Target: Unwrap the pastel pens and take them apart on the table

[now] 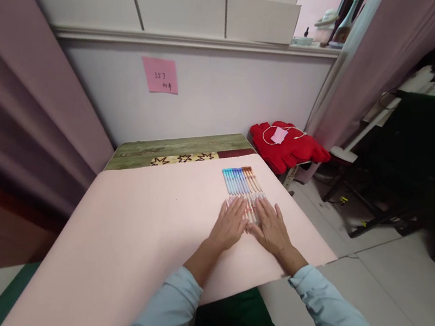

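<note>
A row of slim pens (pixel 236 181) lies side by side on the pale pink tabletop (pixel 141 228), their far ends running from light blue through dark blue to brown. Over the near left part of the row rests my left hand (pixel 229 224), flat with its fingers stretched forward. My right hand (pixel 272 229) lies at the near right side, its fingers spread and its thumb pointing toward my left hand. Both hands touch or cover the near parts of the pens, which are partly hidden. Neither hand is wrapped around anything.
Red cloth (pixel 290 148) with a white cable sits beyond the table's far right corner. A pink note (pixel 160 75) sticks to the wall. A dark chair (pixel 422 146) stands on the right, and a mauve curtain (pixel 25 44) hangs at the left.
</note>
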`<state>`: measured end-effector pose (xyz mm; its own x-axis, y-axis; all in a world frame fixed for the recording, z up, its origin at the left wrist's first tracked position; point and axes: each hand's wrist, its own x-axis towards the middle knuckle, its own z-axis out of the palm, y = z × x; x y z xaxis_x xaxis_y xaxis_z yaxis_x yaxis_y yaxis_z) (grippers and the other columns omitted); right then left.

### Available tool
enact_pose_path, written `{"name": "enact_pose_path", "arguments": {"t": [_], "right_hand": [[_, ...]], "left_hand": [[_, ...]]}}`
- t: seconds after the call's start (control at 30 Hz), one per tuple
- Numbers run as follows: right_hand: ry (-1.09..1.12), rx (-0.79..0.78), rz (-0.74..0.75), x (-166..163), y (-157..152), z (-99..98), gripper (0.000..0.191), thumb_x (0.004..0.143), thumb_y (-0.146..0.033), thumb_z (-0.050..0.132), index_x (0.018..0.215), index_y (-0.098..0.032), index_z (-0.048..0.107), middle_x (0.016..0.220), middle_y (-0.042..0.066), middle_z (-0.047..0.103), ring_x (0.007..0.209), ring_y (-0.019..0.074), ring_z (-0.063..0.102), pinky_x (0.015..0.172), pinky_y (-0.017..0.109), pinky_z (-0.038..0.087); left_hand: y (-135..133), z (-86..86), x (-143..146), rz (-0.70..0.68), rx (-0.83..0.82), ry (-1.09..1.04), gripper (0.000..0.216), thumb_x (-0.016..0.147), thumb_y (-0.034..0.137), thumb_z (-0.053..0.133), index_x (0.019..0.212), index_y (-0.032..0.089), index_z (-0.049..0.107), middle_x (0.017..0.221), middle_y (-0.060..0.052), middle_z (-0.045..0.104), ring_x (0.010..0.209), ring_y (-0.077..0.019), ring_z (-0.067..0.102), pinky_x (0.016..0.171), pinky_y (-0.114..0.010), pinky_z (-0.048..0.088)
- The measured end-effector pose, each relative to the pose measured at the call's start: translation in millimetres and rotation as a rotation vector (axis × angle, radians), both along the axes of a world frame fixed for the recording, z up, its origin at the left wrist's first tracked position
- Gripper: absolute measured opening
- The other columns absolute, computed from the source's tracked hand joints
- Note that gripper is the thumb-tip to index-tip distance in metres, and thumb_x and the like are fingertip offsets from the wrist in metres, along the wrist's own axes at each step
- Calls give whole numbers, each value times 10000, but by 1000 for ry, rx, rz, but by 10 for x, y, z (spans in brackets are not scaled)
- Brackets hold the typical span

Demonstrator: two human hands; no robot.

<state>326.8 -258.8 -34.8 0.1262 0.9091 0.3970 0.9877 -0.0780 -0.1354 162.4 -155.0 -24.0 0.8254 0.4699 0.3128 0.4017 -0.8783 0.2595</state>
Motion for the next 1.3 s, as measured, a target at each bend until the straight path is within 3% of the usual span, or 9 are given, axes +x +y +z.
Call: {"name": "enact_pose_path", "arguments": {"t": [0.13, 0.23, 0.4, 0.53, 0.67, 0.9, 1.3], "right_hand": [[28, 238, -30, 14, -145, 31, 703, 952, -508, 381, 1530, -138, 227, 1521, 147, 370, 1436, 278, 262, 1172, 508, 165], [91, 305, -137, 38, -297, 0, 624, 964, -450, 365, 1506, -154, 275, 1495, 141, 405, 1406, 272, 311, 1154, 495, 215], [233, 162, -458, 151, -549, -133, 604, 956, -459, 351, 1429, -84, 375, 1404, 198, 481, 1307, 294, 423, 1077, 448, 333], [207, -1, -590, 161, -640, -206, 552, 935, -438, 380, 1359, -91, 446, 1339, 198, 533, 1249, 304, 465, 1059, 453, 313], [141, -6, -614, 91, -632, -211, 462, 913, -412, 421, 1280, -144, 504, 1314, 152, 562, 1229, 274, 479, 1082, 442, 246], [133, -18, -637, 79, -631, -163, 444, 883, -437, 458, 1224, -167, 548, 1256, 133, 597, 1163, 271, 519, 1019, 408, 293], [126, -2, -630, 116, -667, -179, 485, 857, -471, 456, 1192, -154, 605, 1214, 148, 620, 1104, 293, 549, 942, 423, 361]], "left_hand": [[19, 30, -291, 234, -78, -263, 570, 1002, 320, 211, 1540, 137, 166, 1607, -114, 197, 1498, -194, 82, 1208, -469, 98], [82, 17, -777, 381, -87, -352, 566, 1002, 327, 217, 1536, 142, 190, 1595, -130, 234, 1492, -210, 132, 1202, -477, 107], [152, 41, -1785, 615, -13, -329, 581, 990, 376, 274, 1515, 127, 263, 1572, -152, 288, 1479, -247, 186, 1190, -492, 150], [72, -8, -2280, 797, -82, -266, 604, 978, 416, 292, 1499, 112, 303, 1553, -178, 316, 1467, -292, 214, 1172, -548, 171], [8, -122, -2392, 825, -110, -274, 602, 972, 394, 297, 1481, 76, 333, 1526, -199, 359, 1452, -297, 256, 1176, -531, 192], [45, -161, -2383, 823, -112, -328, 604, 966, 361, 305, 1451, 4, 353, 1478, -241, 412, 1424, -315, 311, 1171, -507, 235], [-77, -189, -2338, 735, 11, -264, 533, 954, 250, 275, 1416, 19, 405, 1418, -253, 481, 1387, -312, 381, 1143, -550, 280]]}}
